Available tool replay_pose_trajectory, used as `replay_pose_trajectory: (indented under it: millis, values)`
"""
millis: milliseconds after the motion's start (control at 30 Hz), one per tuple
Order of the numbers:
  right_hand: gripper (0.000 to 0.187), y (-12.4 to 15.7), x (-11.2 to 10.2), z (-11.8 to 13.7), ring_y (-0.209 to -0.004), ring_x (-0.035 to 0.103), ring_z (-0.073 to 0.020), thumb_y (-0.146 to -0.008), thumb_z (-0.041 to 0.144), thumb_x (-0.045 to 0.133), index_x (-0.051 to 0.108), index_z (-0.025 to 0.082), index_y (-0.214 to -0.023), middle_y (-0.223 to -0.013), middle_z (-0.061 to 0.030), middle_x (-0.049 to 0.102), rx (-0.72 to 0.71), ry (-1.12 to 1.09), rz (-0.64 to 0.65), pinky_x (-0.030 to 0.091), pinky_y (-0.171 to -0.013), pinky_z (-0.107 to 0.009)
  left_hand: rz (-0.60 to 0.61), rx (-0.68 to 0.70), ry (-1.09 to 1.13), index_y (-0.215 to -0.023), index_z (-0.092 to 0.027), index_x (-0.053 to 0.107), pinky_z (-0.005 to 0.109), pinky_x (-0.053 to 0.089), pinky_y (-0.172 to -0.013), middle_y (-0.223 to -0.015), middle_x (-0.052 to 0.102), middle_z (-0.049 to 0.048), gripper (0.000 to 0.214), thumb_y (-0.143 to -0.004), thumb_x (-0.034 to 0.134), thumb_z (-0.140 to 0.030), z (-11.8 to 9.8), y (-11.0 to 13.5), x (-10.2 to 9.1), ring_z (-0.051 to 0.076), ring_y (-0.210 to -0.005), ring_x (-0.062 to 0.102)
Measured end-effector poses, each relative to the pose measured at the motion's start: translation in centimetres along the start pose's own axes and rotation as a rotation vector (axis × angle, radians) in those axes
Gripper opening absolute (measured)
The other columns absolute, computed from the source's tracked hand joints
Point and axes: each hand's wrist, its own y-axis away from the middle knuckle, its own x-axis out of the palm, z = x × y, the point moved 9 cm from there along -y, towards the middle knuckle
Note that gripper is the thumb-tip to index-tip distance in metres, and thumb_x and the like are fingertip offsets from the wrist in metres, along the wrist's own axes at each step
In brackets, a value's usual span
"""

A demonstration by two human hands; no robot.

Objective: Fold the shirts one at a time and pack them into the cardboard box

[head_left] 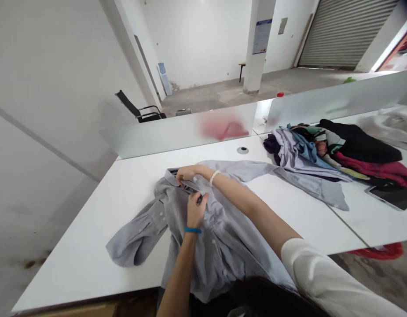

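Observation:
A grey button-up shirt lies spread on the white table, collar away from me and its hem hanging over the near edge. My left hand, with a blue band on the wrist, is closed in a pinch on the shirt's front placket below the collar. My right hand, with a pale bead bracelet on the wrist, reaches across and grips the collar with bent fingers. One sleeve trails to the left and the other sleeve stretches right.
A pile of mixed clothes lies at the right, with a dark tablet beside it. Frosted divider panels run along the table's far edge. A cable grommet sits near them. An office chair stands beyond.

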Motion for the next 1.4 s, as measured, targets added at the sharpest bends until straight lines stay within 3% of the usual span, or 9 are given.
replay_pose_trajectory:
  millis: [133,300,433,633,767,1067,1133,1233,1400]
  values:
    - [0.046,-0.2,1.3,-1.5,-0.079,0.059,-0.0155,-0.067,-0.002,0.043,0.073,0.018,-0.095,-0.096,-0.0035,0.072,0.119,0.122,-0.006,0.041,-0.071,-0.024,0.268,-0.050,0.293,-0.076,-0.016,0.060,0.027,0.043,-0.073,-0.072,0.058,0.0015,0.025,-0.079,0.057,-0.041,-2.2,4.1,1.8,0.014,-0.071,0.052]
    - [0.046,-1.0,2.8,-2.8,-0.096,0.059,-0.0205,-0.073,0.000,0.047,0.072,0.025,-0.102,-0.105,-0.0014,0.070,0.257,0.232,-0.061,0.042,-0.081,-0.029,0.682,-0.257,0.393,-0.097,-0.013,0.066,0.031,0.046,-0.081,-0.086,0.067,0.0071,0.042,-0.076,0.063,-0.049,-1.5,13.6,5.7,0.020,-0.083,0.060]
    - [0.038,-1.4,3.0,-3.4,-0.108,0.054,-0.0255,-0.079,0.005,0.049,0.070,0.024,-0.105,-0.111,-0.0059,0.068,0.365,0.287,-0.184,0.039,-0.090,-0.037,0.710,-0.239,0.236,-0.111,-0.013,0.065,0.034,0.045,-0.089,-0.104,0.068,0.0097,0.045,-0.086,0.051,-0.048,-0.8,17.7,5.2,0.024,-0.100,0.059]
    - [0.038,-0.7,2.6,-5.1,-0.112,0.047,-0.0256,-0.089,0.007,0.037,0.067,0.019,-0.110,-0.118,-0.0117,0.061,0.480,0.302,-0.383,0.029,-0.098,-0.043,0.458,0.176,-0.481,-0.124,-0.023,0.058,0.054,0.024,-0.111,-0.137,0.048,0.0114,0.039,-0.090,0.046,-0.036,-0.6,16.4,0.8,0.028,-0.131,0.037]
    - [0.036,0.1,2.1,-7.5,-0.112,0.045,-0.0266,-0.092,0.012,0.037,0.068,0.020,-0.107,-0.117,-0.0119,0.061,0.561,0.291,-0.467,0.026,-0.099,-0.045,0.438,0.313,-0.781,-0.134,-0.020,0.047,0.061,0.025,-0.108,-0.142,0.043,0.0145,0.050,-0.088,0.048,-0.039,1.6,15.7,1.3,0.033,-0.139,0.023]
    - [0.035,3.7,0.2,-13.0,-0.113,0.041,-0.0300,-0.094,0.017,0.033,0.065,0.020,-0.109,-0.117,-0.0141,0.059,0.728,0.297,-0.592,0.021,-0.099,-0.049,0.576,0.382,-0.754,-0.126,-0.014,0.053,0.056,0.028,-0.109,-0.138,0.048,0.0149,0.048,-0.090,0.044,-0.044,0.8,12.0,4.1,0.033,-0.138,0.024]
    - [0.036,4.4,0.1,-13.8,-0.113,0.041,-0.0297,-0.094,0.017,0.031,0.061,0.019,-0.114,-0.119,-0.0148,0.057,0.743,0.313,-0.614,0.020,-0.100,-0.049,0.508,0.370,-0.686,-0.120,-0.018,0.057,0.046,0.036,-0.107,-0.132,0.055,0.0106,0.038,-0.092,0.043,-0.038,0.0,10.4,2.0,0.026,-0.131,0.040]
    - [0.037,4.9,0.2,-14.7,-0.113,0.041,-0.0289,-0.095,0.018,0.029,0.059,0.019,-0.116,-0.120,-0.0148,0.056,0.753,0.334,-0.637,0.019,-0.101,-0.049,0.156,0.278,-0.734,-0.115,-0.018,0.060,0.043,0.039,-0.105,-0.126,0.059,0.0110,0.034,-0.093,0.039,-0.033,0.3,7.8,-4.9,0.024,-0.121,0.051]
    - [0.036,4.9,0.3,-14.5,-0.117,0.040,-0.0280,-0.095,0.026,0.031,0.056,0.018,-0.120,-0.126,-0.0157,0.051,0.726,0.375,-0.670,0.015,-0.105,-0.049,-0.241,-0.011,-0.984,-0.129,-0.013,0.050,0.058,0.027,-0.105,-0.135,0.051,0.0170,0.049,-0.091,0.035,-0.040,5.8,7.7,-17.1,0.035,-0.130,0.038]
